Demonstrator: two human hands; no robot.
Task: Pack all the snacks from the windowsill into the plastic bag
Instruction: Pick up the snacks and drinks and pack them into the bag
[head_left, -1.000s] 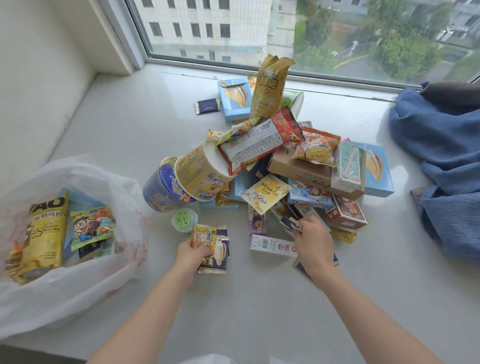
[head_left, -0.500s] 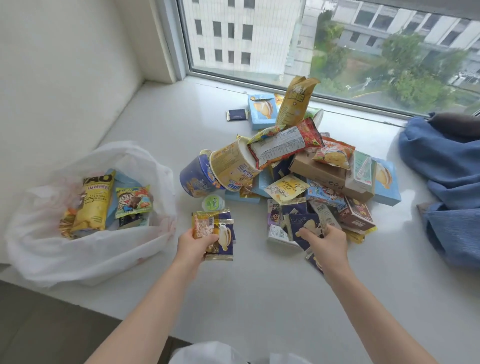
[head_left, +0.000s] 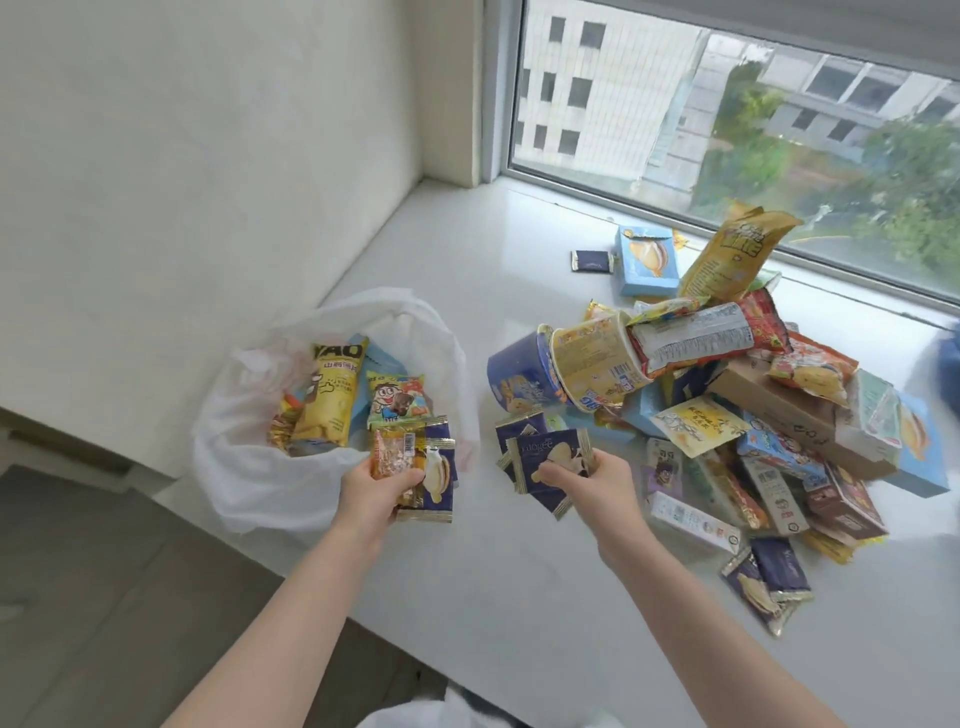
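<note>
Blue cloth (head_left: 951, 358) cut off at the right edge, lower snacks buried under the snack pile (head_left: 769, 415), bag's deeper contents hidden behind the plastic bag (head_left: 270, 467) wall, packet print too small to read

I have one view only, head-mounted, looking forward and down from close above the windowsill (head_left: 467, 545); both forearms enter from the bottom edge, the window (head_left: 727, 130) crosses upper right

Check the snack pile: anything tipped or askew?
Yes. The blue tub and yellow cup lie on their sides, and the tall yellow bag leans atop the heap; all look untidy, not damaged.
</note>
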